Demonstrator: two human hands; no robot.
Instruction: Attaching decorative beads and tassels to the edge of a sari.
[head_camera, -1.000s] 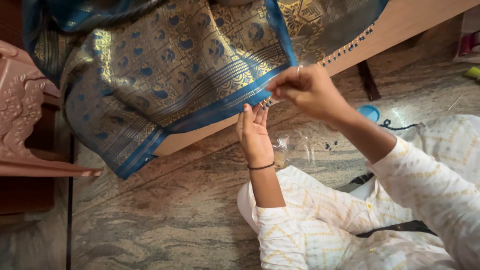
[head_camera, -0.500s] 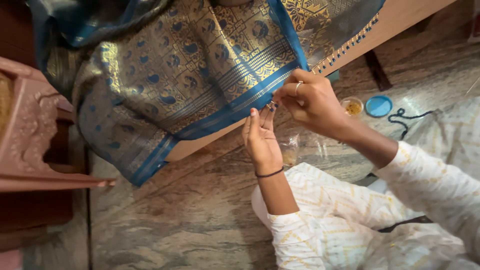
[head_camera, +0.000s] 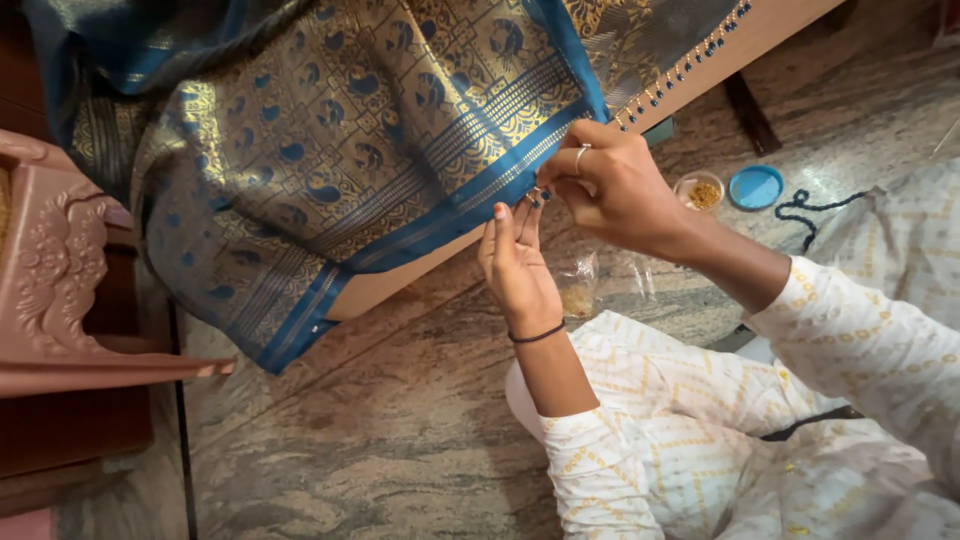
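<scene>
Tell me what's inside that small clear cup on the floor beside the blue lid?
The small clear cup holds a little heap of tiny golden bits, probably beads. The right hand covers its left edge.
</scene>
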